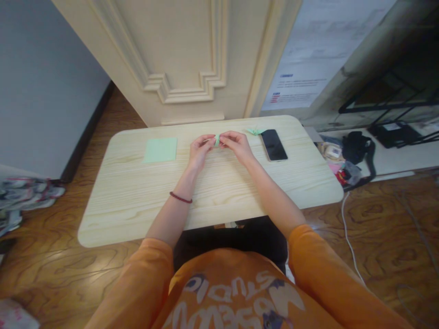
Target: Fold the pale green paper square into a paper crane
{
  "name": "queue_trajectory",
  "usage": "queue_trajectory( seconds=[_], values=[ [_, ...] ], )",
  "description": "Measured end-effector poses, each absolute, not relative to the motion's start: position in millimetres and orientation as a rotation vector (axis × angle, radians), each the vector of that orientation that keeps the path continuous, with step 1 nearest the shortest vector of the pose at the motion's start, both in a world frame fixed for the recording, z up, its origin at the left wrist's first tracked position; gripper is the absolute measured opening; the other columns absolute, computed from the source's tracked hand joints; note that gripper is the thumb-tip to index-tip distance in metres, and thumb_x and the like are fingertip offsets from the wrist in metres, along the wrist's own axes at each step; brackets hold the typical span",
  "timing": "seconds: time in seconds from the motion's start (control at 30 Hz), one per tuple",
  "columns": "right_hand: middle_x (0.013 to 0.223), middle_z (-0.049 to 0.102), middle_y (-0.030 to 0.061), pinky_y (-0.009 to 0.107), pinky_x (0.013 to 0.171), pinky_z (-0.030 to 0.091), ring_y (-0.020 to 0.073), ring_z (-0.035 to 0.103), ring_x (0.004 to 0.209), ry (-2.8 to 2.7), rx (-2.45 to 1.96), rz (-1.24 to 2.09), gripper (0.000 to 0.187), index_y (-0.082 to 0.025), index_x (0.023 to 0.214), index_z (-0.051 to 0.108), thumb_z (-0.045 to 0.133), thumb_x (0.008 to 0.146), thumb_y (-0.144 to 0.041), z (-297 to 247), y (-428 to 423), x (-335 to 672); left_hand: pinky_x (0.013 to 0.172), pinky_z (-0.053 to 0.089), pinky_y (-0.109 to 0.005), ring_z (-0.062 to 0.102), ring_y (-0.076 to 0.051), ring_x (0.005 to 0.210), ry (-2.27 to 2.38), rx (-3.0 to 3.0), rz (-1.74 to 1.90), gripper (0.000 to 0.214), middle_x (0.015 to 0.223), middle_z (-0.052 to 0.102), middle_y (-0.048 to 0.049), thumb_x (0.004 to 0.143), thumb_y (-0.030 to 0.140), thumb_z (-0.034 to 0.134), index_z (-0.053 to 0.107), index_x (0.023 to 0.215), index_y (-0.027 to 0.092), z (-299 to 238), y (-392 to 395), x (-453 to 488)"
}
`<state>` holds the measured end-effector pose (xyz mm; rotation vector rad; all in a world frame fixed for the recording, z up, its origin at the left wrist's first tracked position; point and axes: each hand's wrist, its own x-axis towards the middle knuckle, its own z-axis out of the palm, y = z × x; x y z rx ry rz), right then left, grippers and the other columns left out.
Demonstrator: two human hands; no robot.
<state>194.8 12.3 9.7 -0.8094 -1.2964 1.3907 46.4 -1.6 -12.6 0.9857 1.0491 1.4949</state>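
Observation:
A small folded piece of light green paper (pixel 217 140) is pinched between my two hands above the table's middle. My left hand (pixel 201 150) grips its left side with thumb and fingers. On its right side, the fingers of my right hand (pixel 236 144) are closed on the same paper. The fingertips cover much of it, so its exact shape is hard to make out. To the left lies a flat stack of square green paper (pixel 160 150). Right of my hands, a folded green paper piece with pointed ends (pixel 254 131) touches or lies close to a phone's top corner.
The phone (pixel 274 145) lies dark-screened on the pale wooden table (pixel 137 196). A cream panelled surface (pixel 185 55) rises behind the table's far edge. Beyond the right edge are assorted small items on a low shelf (pixel 394 157) and a white cable (pixel 348 237) on the floor.

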Motion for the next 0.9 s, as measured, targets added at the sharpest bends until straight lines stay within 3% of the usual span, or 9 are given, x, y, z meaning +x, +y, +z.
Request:
queue_trajectory(
  seconds=[0.33,0.67,0.9],
  values=[
    [0.083,0.073,0.0028,0.034,0.085,0.052,0.018,0.066,0.086,-1.408,-0.905,1.21,0.026,-0.019,0.078,0.07,0.08,0.064,-0.039,12,7,192,0.082,0.054,-0.031,0.068,-0.017,0.083,1.063,1.048,1.6,0.04,0.087,0.073,-0.0039,0.056,0.044,0.085,0.073,0.086,0.02,-15,-1,49],
    [0.077,0.07,0.0011,0.031,0.083,0.051,0.0159,0.065,0.081,-1.364,-0.943,1.201,0.021,-0.019,0.075,0.068,0.077,0.066,-0.036,8,11,193,0.084,0.056,-0.032,0.069,-0.018,0.088,1.032,1.014,1.543,0.041,0.089,0.074,-0.0038,0.056,0.045,0.086,0.074,0.087,0.021,-7,-6,53],
    [0.072,0.068,0.0002,0.029,0.077,0.051,0.0135,0.062,0.074,-1.305,-0.91,1.291,0.027,-0.018,0.073,0.067,0.08,0.063,-0.04,6,13,193,0.082,0.057,-0.033,0.069,-0.016,0.082,1.02,0.948,1.551,0.042,0.084,0.073,-0.0027,0.051,0.046,0.088,0.072,0.08,0.019,-5,-7,54]
  ],
)
